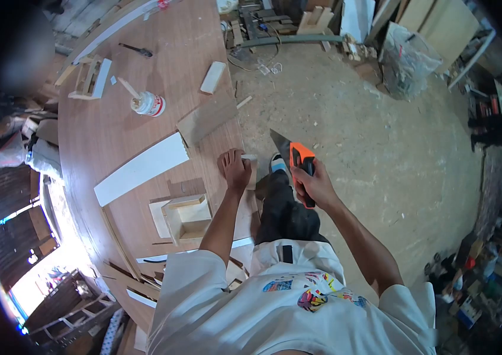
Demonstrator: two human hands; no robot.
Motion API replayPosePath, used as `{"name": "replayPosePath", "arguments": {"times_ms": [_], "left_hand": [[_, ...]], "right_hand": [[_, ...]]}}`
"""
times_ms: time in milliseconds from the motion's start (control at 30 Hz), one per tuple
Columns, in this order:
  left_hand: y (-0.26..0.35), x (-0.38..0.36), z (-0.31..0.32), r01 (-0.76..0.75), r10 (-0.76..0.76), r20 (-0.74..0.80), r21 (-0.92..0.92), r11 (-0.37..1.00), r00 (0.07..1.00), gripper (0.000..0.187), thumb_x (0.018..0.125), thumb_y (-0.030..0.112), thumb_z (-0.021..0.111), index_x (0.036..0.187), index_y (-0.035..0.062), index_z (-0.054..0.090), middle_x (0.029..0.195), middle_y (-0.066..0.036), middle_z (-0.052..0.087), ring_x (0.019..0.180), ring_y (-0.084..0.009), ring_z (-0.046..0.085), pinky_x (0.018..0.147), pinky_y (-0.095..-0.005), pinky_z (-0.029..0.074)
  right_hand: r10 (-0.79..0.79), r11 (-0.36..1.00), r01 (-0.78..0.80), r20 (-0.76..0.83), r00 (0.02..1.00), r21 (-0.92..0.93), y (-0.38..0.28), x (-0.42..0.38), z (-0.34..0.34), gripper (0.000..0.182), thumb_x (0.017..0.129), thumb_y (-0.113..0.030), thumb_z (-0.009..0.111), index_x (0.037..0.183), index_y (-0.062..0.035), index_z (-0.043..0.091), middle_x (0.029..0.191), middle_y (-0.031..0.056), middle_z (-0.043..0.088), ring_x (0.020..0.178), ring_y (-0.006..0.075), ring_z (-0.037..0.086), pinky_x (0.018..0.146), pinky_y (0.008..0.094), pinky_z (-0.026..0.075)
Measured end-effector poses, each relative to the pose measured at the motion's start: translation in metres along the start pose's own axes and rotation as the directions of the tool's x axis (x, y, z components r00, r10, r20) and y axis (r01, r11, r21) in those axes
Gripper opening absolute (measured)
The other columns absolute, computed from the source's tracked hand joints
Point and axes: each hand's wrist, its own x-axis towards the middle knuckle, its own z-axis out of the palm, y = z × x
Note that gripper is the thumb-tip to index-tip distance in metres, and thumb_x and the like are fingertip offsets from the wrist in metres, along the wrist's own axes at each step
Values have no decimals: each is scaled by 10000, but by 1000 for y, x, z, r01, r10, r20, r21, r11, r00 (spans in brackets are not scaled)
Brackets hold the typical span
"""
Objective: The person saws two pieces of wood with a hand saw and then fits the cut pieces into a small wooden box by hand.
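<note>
Surface [97, 136]: wood piece [251, 174] lies at edge, may tip if support is poor. Handsaw [301, 152]: my right fingers [300, 176] grasp it; careless swing could cut leg [279, 204]. My left fingers [225, 160] curl by wood piece, firmness I cannot tell; weak hold risks slip.

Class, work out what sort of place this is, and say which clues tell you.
Probably a woodworking shop: the right hand grips a handsaw, cut boards lie on the big table, and wooden panels stand beyond the floor.
</note>
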Motion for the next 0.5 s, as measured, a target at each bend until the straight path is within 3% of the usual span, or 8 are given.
{"name": "replayPosePath", "arguments": {"times_ms": [167,233,367,500], "left_hand": [[3,-9,-4,-175,175,-39,8,985,984,159,825,145,497,948,60,549,995,-129,519,995,-338,473,905,-465,337],[8,-13,-7,-96,99,-54,46,994,994,143,878,177,481,946,69,546,962,-122,524,984,-333,477,879,-471,337],[4,-14,-2,-51,52,-43,22,998,998,156,888,187,465,948,88,569,980,-96,546,986,-309,483,913,-466,323],[4,-13,-6,-29,30,-19,55,998,999,159,913,194,447,941,91,565,970,-98,544,998,-312,474,917,-457,313]], "right_hand": [[-20,961,43,-86,996,272,3,-24,26,171,857,-55,556,935,-68,405,596,41,451,397,131,446,333,297,369],[-41,925,74,-97,994,373,-5,-35,37,165,836,-18,535,910,-104,415,583,4,405,388,117,408,324,287,337],[-9,895,54,-103,995,443,-11,-35,50,167,820,-6,526,895,-109,418,585,1,395,385,123,397,324,291,327],[26,866,38,-120,992,498,-17,-19,57,140,816,-28,548,775,-60,418,576,36,426,402,149,427,345,318,363]]}}
